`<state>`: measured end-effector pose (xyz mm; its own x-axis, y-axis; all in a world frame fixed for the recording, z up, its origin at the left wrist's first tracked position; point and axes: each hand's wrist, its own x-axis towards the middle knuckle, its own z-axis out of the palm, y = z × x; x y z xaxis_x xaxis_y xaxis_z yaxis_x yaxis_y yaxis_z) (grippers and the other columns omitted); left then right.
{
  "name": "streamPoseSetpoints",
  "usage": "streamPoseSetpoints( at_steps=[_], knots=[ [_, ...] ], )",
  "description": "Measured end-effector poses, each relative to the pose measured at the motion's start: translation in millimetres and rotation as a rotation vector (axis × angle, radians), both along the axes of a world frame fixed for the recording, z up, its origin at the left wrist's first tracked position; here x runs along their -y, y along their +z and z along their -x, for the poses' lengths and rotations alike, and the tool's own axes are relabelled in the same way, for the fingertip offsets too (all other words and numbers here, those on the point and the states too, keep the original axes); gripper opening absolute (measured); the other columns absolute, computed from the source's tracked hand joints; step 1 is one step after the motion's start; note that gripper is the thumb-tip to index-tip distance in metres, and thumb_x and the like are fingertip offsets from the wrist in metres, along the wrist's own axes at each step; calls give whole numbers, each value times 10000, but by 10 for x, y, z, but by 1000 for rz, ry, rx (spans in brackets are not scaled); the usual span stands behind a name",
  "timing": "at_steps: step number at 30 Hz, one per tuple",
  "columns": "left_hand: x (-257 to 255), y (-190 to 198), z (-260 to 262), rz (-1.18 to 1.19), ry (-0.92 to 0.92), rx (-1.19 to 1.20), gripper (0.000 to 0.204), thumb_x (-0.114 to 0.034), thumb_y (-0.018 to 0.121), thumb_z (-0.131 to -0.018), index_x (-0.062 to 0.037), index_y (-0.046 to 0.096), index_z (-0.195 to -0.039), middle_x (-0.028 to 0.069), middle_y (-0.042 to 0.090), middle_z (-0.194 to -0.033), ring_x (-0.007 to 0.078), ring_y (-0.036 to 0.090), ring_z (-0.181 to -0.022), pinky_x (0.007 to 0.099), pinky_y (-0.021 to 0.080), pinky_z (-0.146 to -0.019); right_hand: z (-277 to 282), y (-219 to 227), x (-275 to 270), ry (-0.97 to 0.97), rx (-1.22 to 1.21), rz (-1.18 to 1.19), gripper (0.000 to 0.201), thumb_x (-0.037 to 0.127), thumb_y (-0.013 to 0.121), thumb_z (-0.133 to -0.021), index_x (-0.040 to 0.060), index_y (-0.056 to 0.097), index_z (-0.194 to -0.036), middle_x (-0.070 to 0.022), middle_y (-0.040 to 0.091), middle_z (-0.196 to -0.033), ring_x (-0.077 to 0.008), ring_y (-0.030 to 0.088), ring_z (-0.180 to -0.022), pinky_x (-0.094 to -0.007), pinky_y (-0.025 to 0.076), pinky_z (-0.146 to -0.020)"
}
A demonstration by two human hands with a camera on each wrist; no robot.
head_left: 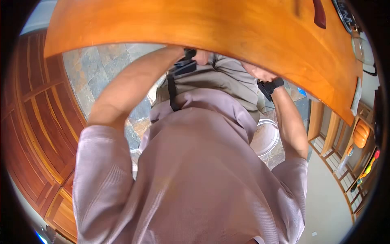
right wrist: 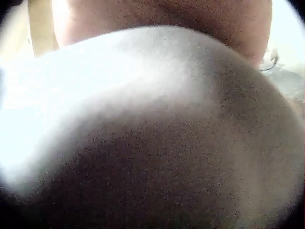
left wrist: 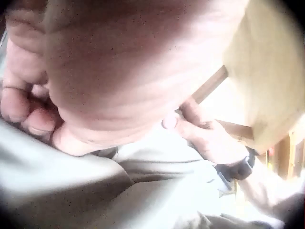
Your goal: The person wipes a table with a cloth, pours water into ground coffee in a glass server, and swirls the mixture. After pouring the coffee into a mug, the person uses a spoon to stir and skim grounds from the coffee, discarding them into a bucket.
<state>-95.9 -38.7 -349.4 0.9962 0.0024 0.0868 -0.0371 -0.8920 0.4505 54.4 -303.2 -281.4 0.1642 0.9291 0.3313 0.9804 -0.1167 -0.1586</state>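
Observation:
Both hands are down at the lap, partly hidden under the table edge in the head view. My left hand [head_left: 201, 57] lies on the grey-beige trousers [head_left: 211, 77]. In the left wrist view its palm [left wrist: 114, 81] fills much of the picture, its fingers [left wrist: 40, 119] loosely curled near the cloth with nothing seen in them. On the other leg rests my right hand [left wrist: 209, 140], thumb and fingers lying on the trousers, no object showing in it. Trouser cloth [right wrist: 167, 129] covers most of the right wrist view and hides that hand's fingers.
An orange-brown wooden table [head_left: 162, 22] stretches over the lap. A dark red object [head_left: 319, 14] lies on it. Beside the right leg stands a white round bucket [head_left: 266, 138] on the stone-tile floor [head_left: 109, 61]. Wooden cabinet doors [head_left: 40, 105] are at the left, shelves [head_left: 333, 134] at the right.

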Motion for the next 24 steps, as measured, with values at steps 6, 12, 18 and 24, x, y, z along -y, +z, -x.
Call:
streamPoseSetpoints(
  at_steps=[6, 12, 18, 24],
  knots=[
    [-541, -107, 305, -35, -9, 89, 329, -308, 553, -941, -88, 635, -1172, 136, 698, -986, 334, 652, -946, 466, 512, -819, 381, 631, -44, -249, -519, 425, 591, 417, 601, -938, 72, 476, -1401, -259, 542, -1342, -390, 496, -1274, -447, 378, -1083],
    [-466, 94, 782, -203, 112, -180, 437, -433, 561, -922, -94, 635, -1187, 121, 700, -1032, 314, 641, -1018, 478, 493, -861, 1008, 833, 517, 75, -651, 761, 600, 293, 640, -921, 245, 431, -1481, -121, 117, -1648, -385, -3, -1515, -687, 28, -1159],
    [-245, 454, 886, -74, 160, -300, 530, -481, 547, -934, -90, 601, -1288, 170, 661, -1208, 349, 574, -1192, 426, 455, -991, 150, 255, 401, -383, -916, 800, 563, 477, 490, -977, 120, 514, -1412, -122, 538, -1429, -315, 514, -1285, -450, 378, -1083],
    [-415, 91, 1016, 193, 248, -163, 439, -369, 500, -1006, -51, 573, -1299, 206, 640, -1226, 384, 643, -1051, 454, 509, -912, -93, -879, 491, -276, -7, 193, 433, 383, 495, -983, 77, 621, -1263, -181, 625, -1281, -373, 580, -1166, -458, 447, -1004]
  ],
)
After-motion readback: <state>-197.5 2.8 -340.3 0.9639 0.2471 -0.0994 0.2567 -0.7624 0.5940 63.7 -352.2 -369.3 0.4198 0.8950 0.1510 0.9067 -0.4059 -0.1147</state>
